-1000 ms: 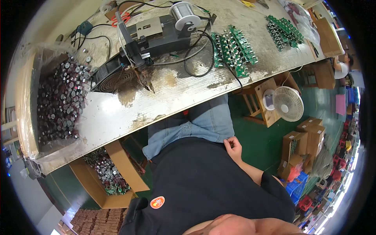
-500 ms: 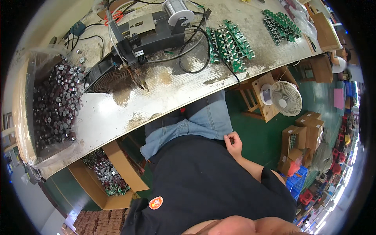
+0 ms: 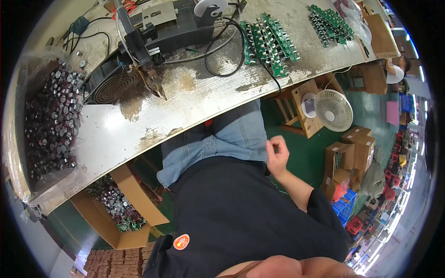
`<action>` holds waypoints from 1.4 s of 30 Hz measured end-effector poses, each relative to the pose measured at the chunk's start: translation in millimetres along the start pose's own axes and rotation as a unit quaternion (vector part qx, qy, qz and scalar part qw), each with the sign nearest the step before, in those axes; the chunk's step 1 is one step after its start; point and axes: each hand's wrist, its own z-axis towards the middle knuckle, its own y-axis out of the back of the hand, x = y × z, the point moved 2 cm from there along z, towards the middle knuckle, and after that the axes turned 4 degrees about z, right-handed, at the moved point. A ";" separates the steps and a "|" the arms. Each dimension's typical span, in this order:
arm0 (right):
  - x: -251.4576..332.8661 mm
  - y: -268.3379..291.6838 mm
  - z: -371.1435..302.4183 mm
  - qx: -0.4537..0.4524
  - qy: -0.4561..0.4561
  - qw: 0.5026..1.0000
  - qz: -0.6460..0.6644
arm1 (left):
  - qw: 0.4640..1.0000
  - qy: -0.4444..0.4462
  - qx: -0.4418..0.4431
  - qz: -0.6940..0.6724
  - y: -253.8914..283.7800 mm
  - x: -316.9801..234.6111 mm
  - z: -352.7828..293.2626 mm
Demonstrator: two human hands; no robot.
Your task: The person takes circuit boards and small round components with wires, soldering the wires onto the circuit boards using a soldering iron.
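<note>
My right hand hangs beside the thigh of the blue jeans, off the bench edge. Its fingers are curled in loosely toward the thumb, and nothing shows in them. My left hand is out of sight. On the bench ahead stands a dark soldering machine with a spool of solder wire, partly cut off at the top. Its pointed metal tip juts over the stained bench top. Green circuit board strips lie in a pile right of the machine.
Small round metal motors with wires fill a plastic-lined box at the left. Below the bench is an open cardboard box of similar parts. More boards lie far right. A white fan stands on a wooden stool; cartons stand behind.
The view has shifted, so the bench and machine sit slightly further left and higher. My right hand has lifted slightly off the thigh, fingers still curled.
</note>
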 end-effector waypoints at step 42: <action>112.1 -77.6 243.4 -0.001 0.357 0.841 -0.407 | 0.969 0.174 0.138 -0.104 73.7 -19.6 -34.7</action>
